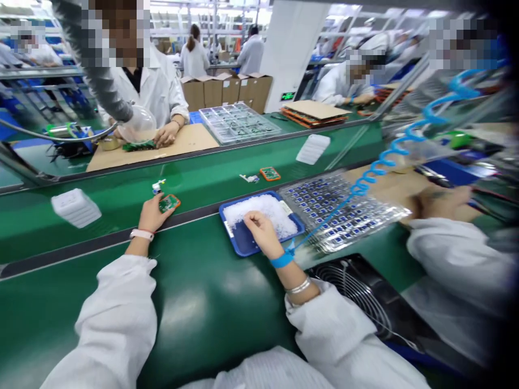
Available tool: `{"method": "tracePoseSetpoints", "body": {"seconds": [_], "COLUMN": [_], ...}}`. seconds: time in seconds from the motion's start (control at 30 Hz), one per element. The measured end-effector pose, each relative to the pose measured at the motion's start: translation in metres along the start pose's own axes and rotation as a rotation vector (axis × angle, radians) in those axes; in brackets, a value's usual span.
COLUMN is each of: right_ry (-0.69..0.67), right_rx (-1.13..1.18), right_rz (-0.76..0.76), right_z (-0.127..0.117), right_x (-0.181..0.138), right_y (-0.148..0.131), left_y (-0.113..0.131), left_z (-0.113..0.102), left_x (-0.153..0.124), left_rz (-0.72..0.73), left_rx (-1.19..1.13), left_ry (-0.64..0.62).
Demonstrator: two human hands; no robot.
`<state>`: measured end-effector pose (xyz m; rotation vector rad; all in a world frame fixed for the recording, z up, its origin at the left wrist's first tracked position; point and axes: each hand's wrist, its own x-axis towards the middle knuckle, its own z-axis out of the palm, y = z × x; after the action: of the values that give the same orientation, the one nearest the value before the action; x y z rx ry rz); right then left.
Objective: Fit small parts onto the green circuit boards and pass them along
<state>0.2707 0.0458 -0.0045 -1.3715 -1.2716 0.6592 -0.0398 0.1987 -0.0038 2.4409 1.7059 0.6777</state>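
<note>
My left hand (151, 216) is at the edge of the green conveyor, thumb and fingers closed around a small green circuit board (169, 203) with an orange rim. A small white part with wires (158, 187) sits just beyond those fingertips. Over a blue tray (244, 247) heaped with tiny white pieces (259, 212), my right hand (261, 229) has its fingertips pinched together. Whatever lies between them is too small to make out. A blue wrist strap (283, 259) with a coiled cord circles the right wrist.
Another orange-rimmed board (270, 173) and white plastic trays (76, 207) lie on the conveyor (203, 175). Right of the blue tray is a clear tray of blue-and-silver parts (344, 216). The coiled blue cord (405, 138) crosses above it. A co-worker's blurred arm (454, 259) is at right.
</note>
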Motion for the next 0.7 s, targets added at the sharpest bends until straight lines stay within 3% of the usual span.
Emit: {"method": "tracePoseSetpoints", "body": {"seconds": [0.13, 0.27, 0.47, 0.7], "right_ry": [-0.009, -0.016, -0.037, -0.055], "right_rx": [-0.009, -0.034, -0.075, -0.065], "right_rz": [0.0, 0.014, 0.045, 0.036], "right_z": [0.003, 0.004, 0.003, 0.003], "right_x": [0.0, 0.002, 0.001, 0.002], "right_y": [0.0, -0.002, -0.009, -0.009], "left_y": [-0.007, -0.011, -0.01, -0.004], "left_z": [0.005, 0.01, 0.014, 0.017], "left_x": [-0.005, -0.006, -0.003, -0.004], "left_rz": [0.045, 0.061, 0.2, 0.23], "left_rx": [0.202, 0.301, 0.269, 0.246], "left_ry": [-0.003, 0.075, 0.157, 0.118]}}
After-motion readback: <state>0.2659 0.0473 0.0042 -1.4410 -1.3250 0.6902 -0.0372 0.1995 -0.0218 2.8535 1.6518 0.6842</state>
